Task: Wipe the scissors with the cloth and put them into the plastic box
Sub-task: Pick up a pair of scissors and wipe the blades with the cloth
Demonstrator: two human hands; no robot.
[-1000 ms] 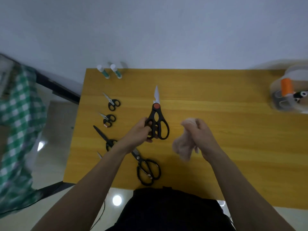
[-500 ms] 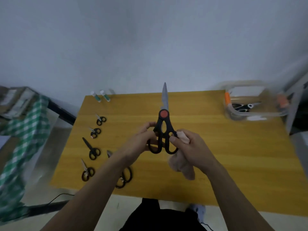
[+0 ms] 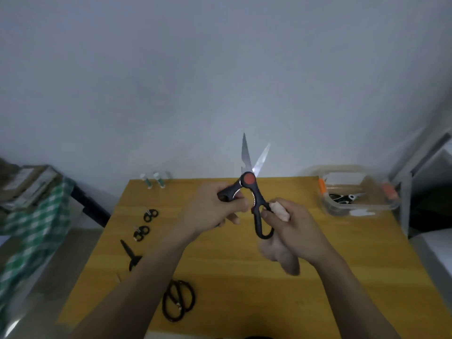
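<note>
Large black kitchen scissors (image 3: 254,192) with a red pivot are held up above the wooden table (image 3: 244,265), blades spread apart and pointing up. My left hand (image 3: 215,211) grips the left handle. My right hand (image 3: 291,228) grips the right handle loop together with a pale pink cloth (image 3: 281,255), which hangs below the hand. The clear plastic box (image 3: 354,192) stands at the table's far right with dark scissors inside.
Several black scissors lie along the table's left side, among them a small pair (image 3: 150,214) and a big pair (image 3: 178,302) near the front edge. Two small white-capped bottles (image 3: 152,180) stand at the back left corner. A green checked cloth (image 3: 31,231) hangs off to the left.
The scissors were lifted from the table and raised upright. My right hand, with the cloth, joined on the handle, and the blades have now spread apart.
</note>
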